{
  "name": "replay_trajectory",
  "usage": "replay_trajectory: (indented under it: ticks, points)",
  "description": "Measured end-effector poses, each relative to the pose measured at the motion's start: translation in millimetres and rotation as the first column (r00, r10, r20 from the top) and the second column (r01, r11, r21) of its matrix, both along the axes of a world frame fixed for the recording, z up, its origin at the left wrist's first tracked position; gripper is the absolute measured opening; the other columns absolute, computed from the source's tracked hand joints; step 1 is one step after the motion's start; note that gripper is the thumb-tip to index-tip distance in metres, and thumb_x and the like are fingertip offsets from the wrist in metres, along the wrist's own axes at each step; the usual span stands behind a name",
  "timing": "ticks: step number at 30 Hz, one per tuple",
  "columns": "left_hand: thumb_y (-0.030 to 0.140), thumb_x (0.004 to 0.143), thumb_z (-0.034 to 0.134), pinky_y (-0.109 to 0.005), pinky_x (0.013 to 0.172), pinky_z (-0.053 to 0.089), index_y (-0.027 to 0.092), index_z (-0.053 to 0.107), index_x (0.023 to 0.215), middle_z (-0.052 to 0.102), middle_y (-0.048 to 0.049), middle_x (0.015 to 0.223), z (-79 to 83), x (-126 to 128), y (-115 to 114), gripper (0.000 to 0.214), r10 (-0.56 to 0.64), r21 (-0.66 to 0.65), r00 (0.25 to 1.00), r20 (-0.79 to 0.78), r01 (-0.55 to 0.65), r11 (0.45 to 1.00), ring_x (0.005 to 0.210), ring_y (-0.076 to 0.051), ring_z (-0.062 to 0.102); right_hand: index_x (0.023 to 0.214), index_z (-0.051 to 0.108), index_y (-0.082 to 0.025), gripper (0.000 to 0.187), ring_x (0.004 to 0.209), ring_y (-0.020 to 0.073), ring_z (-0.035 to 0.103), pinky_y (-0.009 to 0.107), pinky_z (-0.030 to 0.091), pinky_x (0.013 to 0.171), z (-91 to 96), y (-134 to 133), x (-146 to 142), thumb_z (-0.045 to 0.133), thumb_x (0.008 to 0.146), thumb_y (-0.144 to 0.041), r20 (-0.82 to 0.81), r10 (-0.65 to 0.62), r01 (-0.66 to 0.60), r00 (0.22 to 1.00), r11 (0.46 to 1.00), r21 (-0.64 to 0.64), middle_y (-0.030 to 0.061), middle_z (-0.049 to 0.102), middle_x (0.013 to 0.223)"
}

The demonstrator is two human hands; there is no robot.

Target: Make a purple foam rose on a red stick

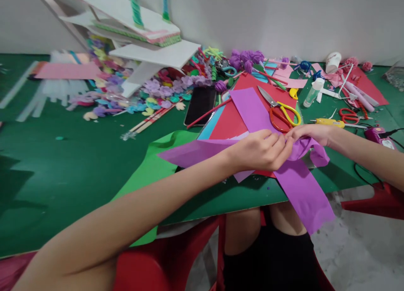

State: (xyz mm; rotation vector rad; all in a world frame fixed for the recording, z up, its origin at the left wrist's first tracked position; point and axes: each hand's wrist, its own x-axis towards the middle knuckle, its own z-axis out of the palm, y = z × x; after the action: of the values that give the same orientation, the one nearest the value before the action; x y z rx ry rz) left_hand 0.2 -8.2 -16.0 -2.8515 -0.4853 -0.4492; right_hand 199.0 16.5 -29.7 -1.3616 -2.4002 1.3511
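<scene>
My left hand (263, 150) and my right hand (311, 134) meet near the table's front edge, fingers closed on one purple paper strip (202, 150). Its left part stretches flat under my left wrist, while the right part (303, 148) is gathered and curled below my right hand. Another purple strip (306, 194) runs beneath my hands and hangs over the edge. Just beyond my fingers, scissors (284, 114) with red and yellow handles lie on the purple and red paper (227, 120).
A black phone (200, 105) lies left of the paper. Behind it are many paper flowers (160, 87) and a white tiered stand (154, 51). Rightward are a glue bottle (314, 92), a yellow glue gun (330, 122) and red-handled scissors (349, 115). Green paper (154, 165) drapes off the front.
</scene>
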Motion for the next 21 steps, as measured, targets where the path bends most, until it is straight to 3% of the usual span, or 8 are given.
replay_trajectory:
  ticks: [1,3,5,8,11,14,21]
  points:
    - [0.015,0.094,0.033,-0.024,0.056,0.044,0.016,0.064,0.103,0.072,-0.0079,0.086,-2.0,-1.4,0.4,0.033,-0.02,-0.014,1.0,0.011,0.021,1.0,0.068,-0.013,0.065,0.081,0.067,-0.012,0.034,0.064,0.0144,0.064,0.026,0.051,0.059,-2.0,0.2,0.1,0.035,0.076,-0.018,-0.035,-0.03,0.025,0.999,0.99,-0.137,0.008,0.072,0.078]
    - [0.016,0.093,0.036,-0.024,0.058,0.045,0.018,0.064,0.102,0.072,-0.0077,0.089,-6.3,-4.2,1.2,0.03,-0.058,-0.059,0.997,0.046,0.06,0.996,0.07,-0.013,0.065,0.087,0.068,-0.013,0.029,0.07,0.0144,0.065,0.026,0.051,0.064,-4.4,1.8,0.6,0.042,0.075,-0.02,-0.113,-0.091,0.037,0.989,0.911,-0.411,0.0078,0.073,0.085]
    - [0.017,0.093,0.038,-0.024,0.061,0.045,0.018,0.065,0.099,0.072,-0.008,0.092,-10.2,-7.1,1.9,0.028,-0.075,-0.093,0.994,0.079,0.082,0.992,0.074,-0.013,0.066,0.089,0.068,-0.015,0.025,0.074,0.0138,0.065,0.025,0.051,0.067,-3.9,4.8,2.0,0.049,0.075,-0.023,-0.171,-0.072,-0.013,0.983,0.893,-0.449,0.0067,0.073,0.09]
    - [0.018,0.092,0.04,-0.024,0.063,0.046,0.019,0.065,0.092,0.071,-0.007,0.1,-13.6,-12.3,3.3,0.025,-0.066,-0.044,0.995,0.075,0.07,0.997,0.079,-0.013,0.066,0.093,0.068,-0.017,0.027,0.081,0.0131,0.065,0.025,0.051,0.071,4.1,10.0,7.7,0.053,0.081,-0.035,-0.19,0.056,-0.124,0.98,0.92,-0.371,0.0055,0.071,0.097]
    - [0.017,0.092,0.041,-0.023,0.063,0.045,0.02,0.064,0.088,0.071,-0.0031,0.102,-14.2,-18.9,4.6,0.024,-0.055,0.077,0.998,0.032,0.053,0.996,0.081,-0.012,0.065,0.1,0.066,-0.021,0.031,0.082,0.0123,0.063,0.023,0.05,0.067,18.2,13.9,18.0,0.055,0.082,-0.044,-0.105,0.205,-0.224,0.973,0.947,-0.23,0.003,0.07,0.099]
    - [0.015,0.091,0.041,-0.023,0.064,0.045,0.02,0.064,0.087,0.071,-0.0011,0.103,-13.1,-25.7,5.0,0.024,-0.07,0.14,0.997,0.025,0.065,0.988,0.081,-0.011,0.065,0.106,0.064,-0.024,0.04,0.078,0.012,0.064,0.023,0.048,0.062,31.4,15.5,29.1,0.057,0.079,-0.053,-0.03,0.318,-0.319,0.948,0.942,-0.107,0.0017,0.071,0.097]
    - [0.014,0.091,0.042,-0.022,0.067,0.047,0.021,0.065,0.09,0.07,-0.0019,0.104,-9.3,-29.4,0.8,0.024,-0.061,0.206,0.998,-0.006,0.061,0.977,0.085,-0.01,0.065,0.087,0.068,-0.024,0.033,0.055,0.0103,0.057,0.024,0.041,0.051,54.3,20.2,42.2,0.062,0.075,-0.054,0.12,0.323,-0.326,0.939,0.945,0.012,-0.0034,0.067,0.067]
